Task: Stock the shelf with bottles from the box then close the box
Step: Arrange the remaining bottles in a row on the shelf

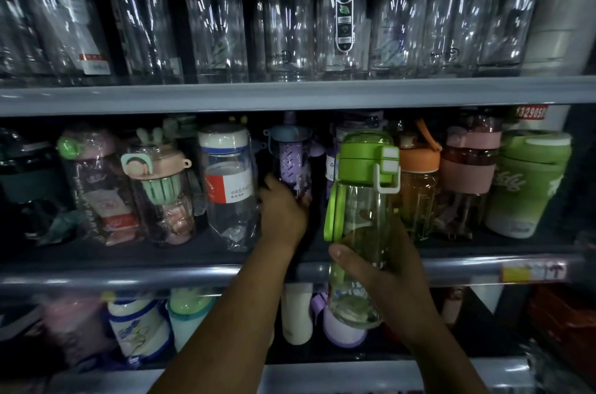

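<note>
On the left of the middle shelf [129,277], a pink-lidded bottle [161,193] is standing packed close against a clear bottle with a white lid [230,187], both in loose plastic wrap. Just right of these, the left hand [283,213] is reaching deep into the row, and its thumb and fingers are curling round the lower part of the purple bottle [292,164], apparently making room in the narrow dark gap there. To the right, the right hand [390,277] is gripping the green bottle [361,219] round its lower body and holding it upright in front of the shelf edge, not yet on the shelf. Beyond it, an orange-lidded bottle [419,187] is crowding the gap's right side. The box is not showing anywhere in view. The risks are coming mostly from the tight spacing. The left forearm is passing just beside the wrapped clear bottle and could nudge it off the front lip. The green bottle's hanging strap and latch could snag the orange-lidded neighbour on the way in. With the grip sitting so low on smooth plastic, the tall green bottle could tip or slip if its lid is catching the shelf above. The dim light is also making the gap hard to judge.
</note>
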Motion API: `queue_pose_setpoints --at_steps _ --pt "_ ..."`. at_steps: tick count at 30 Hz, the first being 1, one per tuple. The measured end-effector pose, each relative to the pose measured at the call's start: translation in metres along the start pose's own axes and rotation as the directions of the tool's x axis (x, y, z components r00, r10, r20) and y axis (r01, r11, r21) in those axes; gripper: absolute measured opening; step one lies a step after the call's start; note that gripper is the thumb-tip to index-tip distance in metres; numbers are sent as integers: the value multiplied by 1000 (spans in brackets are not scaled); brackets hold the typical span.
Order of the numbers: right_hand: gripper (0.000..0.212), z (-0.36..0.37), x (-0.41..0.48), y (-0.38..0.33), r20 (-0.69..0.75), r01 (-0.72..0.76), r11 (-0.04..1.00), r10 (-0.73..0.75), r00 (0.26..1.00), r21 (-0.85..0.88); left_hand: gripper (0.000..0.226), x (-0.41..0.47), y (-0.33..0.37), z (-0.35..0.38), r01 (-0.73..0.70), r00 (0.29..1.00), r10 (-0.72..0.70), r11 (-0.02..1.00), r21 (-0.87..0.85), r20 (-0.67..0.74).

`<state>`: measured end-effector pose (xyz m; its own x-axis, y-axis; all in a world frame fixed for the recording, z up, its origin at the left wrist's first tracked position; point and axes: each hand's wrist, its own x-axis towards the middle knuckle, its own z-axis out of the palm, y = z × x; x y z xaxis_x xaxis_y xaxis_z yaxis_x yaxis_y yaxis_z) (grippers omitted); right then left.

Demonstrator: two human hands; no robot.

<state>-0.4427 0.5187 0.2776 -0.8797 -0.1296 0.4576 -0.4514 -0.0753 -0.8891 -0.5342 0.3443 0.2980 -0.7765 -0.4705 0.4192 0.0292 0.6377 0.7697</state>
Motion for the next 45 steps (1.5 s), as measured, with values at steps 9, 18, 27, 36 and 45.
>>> queue_pose_setpoints --at_steps 9,18,27,36,45 --pt "62 2 -3 1 -2 26 1000 -26 1000 6 61 5 -2 3 14 1000 -14 1000 1 -23" --pt "57 3 -6 3 17 12 1000 -12 1000 1 60 7 -5 6 29 999 -28 999 28 -23" --pt "53 4 -2 3 21 20 998 -19 1000 -55 61 8 -3 8 78 997 -78 997 31 1" --pt "52 6 1 -7 49 45 998 -42 998 -53 37 -11 5 -32 -41 987 29 996 74 160" --pt "37 39 22 -20 230 76 996 -66 971 -36 20 -97 -1 -104 -83 986 147 854 -514 85"
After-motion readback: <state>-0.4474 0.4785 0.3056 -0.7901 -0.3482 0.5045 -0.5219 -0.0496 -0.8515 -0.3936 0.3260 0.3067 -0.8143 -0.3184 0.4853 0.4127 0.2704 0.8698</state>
